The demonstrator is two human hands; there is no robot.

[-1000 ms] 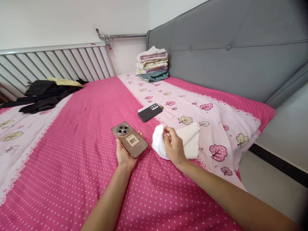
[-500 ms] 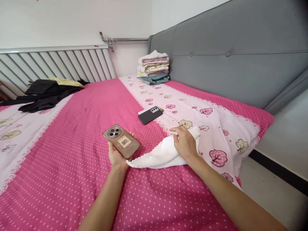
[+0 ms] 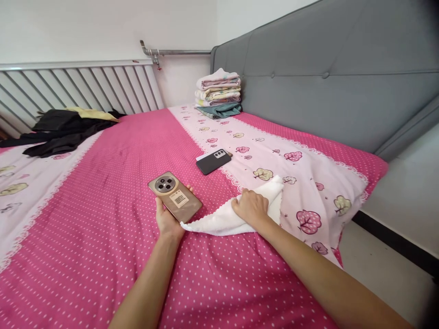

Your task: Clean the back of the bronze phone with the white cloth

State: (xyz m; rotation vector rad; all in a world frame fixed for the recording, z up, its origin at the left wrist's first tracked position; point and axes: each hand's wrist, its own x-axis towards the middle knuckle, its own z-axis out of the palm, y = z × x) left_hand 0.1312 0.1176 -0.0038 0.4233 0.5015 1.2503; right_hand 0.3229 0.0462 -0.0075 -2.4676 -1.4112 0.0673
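Observation:
My left hand [image 3: 168, 222] is closed around a bronze smartphone [image 3: 188, 206], its back turned up to show a round camera ring and a pale label. To the right, my right hand [image 3: 251, 208] has its fingers curled on a white cloth [image 3: 219, 220] that lies crumpled on the bed. The cloth's pointed left corner reaches the lower edge of the bronze phone and my left hand. Beyond both hands a dark grey phone [image 3: 210, 163] lies face down, with something light under its far edge.
Pink bedding [image 3: 130, 160] with tree-patterned bands spreads under everything. Folded fabrics [image 3: 219, 93] are stacked by the grey headboard [image 3: 308, 87]. Black clothes [image 3: 58, 130] with a yellow piece lie at the far left, before a white radiator [image 3: 103, 89].
My right hand has come down and left onto the white cloth, and its fingers have curled onto it. The bronze phone stays in my left hand, nearly in place.

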